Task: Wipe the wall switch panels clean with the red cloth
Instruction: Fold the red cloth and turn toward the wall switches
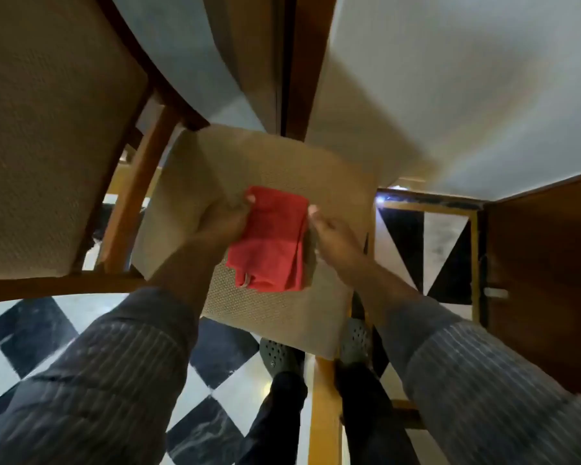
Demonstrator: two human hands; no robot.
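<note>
A folded red cloth (pixel 270 239) lies over a tan woven chair seat (pixel 282 317) below me. My left hand (pixel 223 226) grips the cloth's upper left edge, thumb on top. My right hand (pixel 332 234) touches the cloth's upper right edge with its fingertips; whether it grips the cloth is unclear. Both arms wear dark striped sleeves. No wall switch panel is in view.
A second upholstered chair (pixel 47 135) with a wooden frame stands at the left. A pale wall (pixel 450 95) and a dark wooden door frame (pixel 299 62) rise ahead. A wooden cabinet (pixel 544 280) is at the right. The floor (pixel 31 330) is black-and-white checkered; my shoes show below the seat.
</note>
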